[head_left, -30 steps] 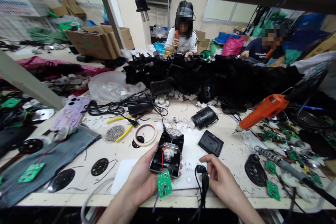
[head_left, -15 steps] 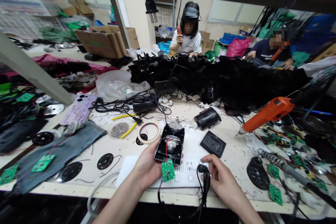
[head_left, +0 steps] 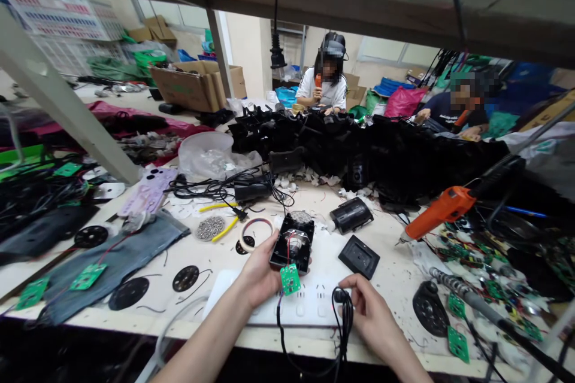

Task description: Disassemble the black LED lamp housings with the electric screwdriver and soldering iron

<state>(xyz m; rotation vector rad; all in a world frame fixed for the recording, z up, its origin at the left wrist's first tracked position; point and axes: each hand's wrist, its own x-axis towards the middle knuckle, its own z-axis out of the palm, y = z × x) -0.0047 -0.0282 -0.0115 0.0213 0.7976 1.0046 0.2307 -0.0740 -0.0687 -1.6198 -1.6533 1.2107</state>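
My left hand (head_left: pixel 259 278) holds an open black plastic housing (head_left: pixel 279 249) from its left side, above the white power strip (head_left: pixel 224 306). Inside the housing sits a silvery, motor-like part (head_left: pixel 296 243). A green circuit board (head_left: pixel 290 280) hangs by wires in front of it. At the strip's right end, the curled fingers of my right hand (head_left: pixel 372 312) close on a black plug (head_left: pixel 342 296), which stands at the sockets. Its bundled black cord (head_left: pixel 345 329) drops over the table's front edge. A rectangular black cover (head_left: pixel 358 257) lies beyond my right hand.
An orange electric screwdriver (head_left: pixel 440 212) hangs at the right, above loose circuit boards. Yellow-handled pliers (head_left: pixel 224 229), a tape roll (head_left: pixel 257 233) and a pile of screws (head_left: pixel 210 228) lie left of centre. Black parts (head_left: pixel 305 137) heap across the back, where two people sit.
The view has shifted, with the shelf overhead showing more and the background lower. Both hands keep their holds; the housing has risen slightly relative to the power strip.
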